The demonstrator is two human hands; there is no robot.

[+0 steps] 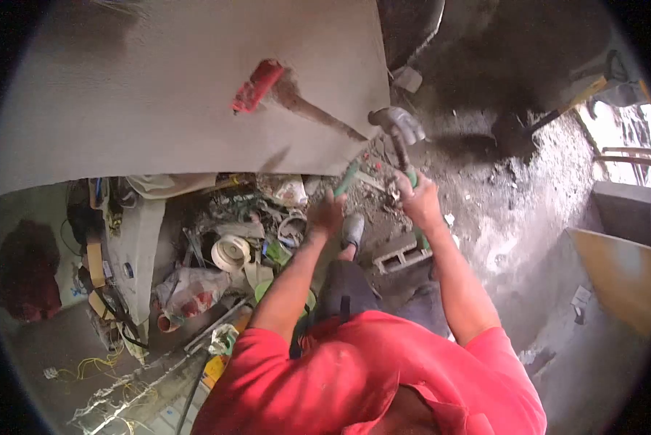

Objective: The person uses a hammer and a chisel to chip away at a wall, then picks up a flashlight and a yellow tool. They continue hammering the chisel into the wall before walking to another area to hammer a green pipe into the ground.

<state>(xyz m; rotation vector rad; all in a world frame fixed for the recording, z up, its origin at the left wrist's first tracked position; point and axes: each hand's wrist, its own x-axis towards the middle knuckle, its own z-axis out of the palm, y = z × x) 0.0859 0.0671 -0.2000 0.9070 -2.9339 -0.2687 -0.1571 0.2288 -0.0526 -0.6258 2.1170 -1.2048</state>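
Left hand [327, 215] gripped a green tool handle [348, 176]; right hand [421, 203] held a hammer-like tool [401, 152], presumably stiff, head-heavy, by its grip.

Green tool [347, 178]: slanted up out of my left hand [327, 214].
Pale-headed tool [401, 148]: had a dark shaft, green grip, stood tilted in my right hand [418, 199].

The left hand [327, 212] and right hand [421, 203] each grip something green [347, 178].
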